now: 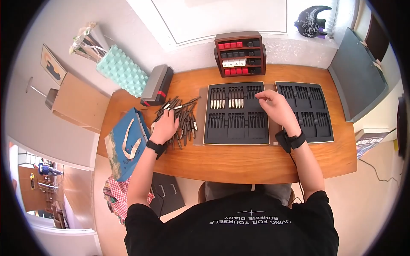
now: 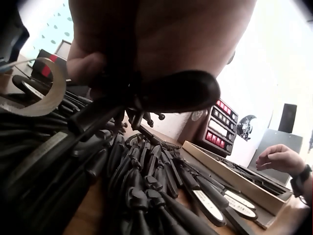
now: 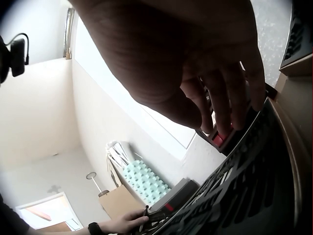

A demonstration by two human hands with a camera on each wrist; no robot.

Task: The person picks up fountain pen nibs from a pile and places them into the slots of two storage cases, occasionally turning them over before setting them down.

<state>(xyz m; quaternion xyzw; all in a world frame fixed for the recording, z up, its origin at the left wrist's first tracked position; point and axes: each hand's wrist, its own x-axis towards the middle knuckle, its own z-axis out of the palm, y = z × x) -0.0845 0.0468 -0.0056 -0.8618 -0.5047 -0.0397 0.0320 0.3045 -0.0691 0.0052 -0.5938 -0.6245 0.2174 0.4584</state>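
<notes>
My left hand (image 1: 164, 127) is over a heap of slim dark pieces (image 1: 186, 121) with rounded ends, some carrying white labels. Its fingers grip one such dark piece (image 2: 181, 91), whose rounded end sticks out under the palm in the left wrist view. The fingertips are mostly hidden there. My right hand (image 1: 275, 106) hovers over the right edge of the left black slotted tray (image 1: 237, 140), fingers loosely bent, nothing between them in the right wrist view. Two groups of labelled pieces (image 1: 218, 99) fill upper slots of that tray.
A second black slotted tray (image 1: 316, 138) lies on the right. Behind stands a small wooden rack (image 1: 240, 54) with red, black and white blocks. Left of the heap are a blue paper bag (image 1: 128, 149) and a grey box (image 1: 157, 85). A grey panel (image 1: 363, 77) leans at the right.
</notes>
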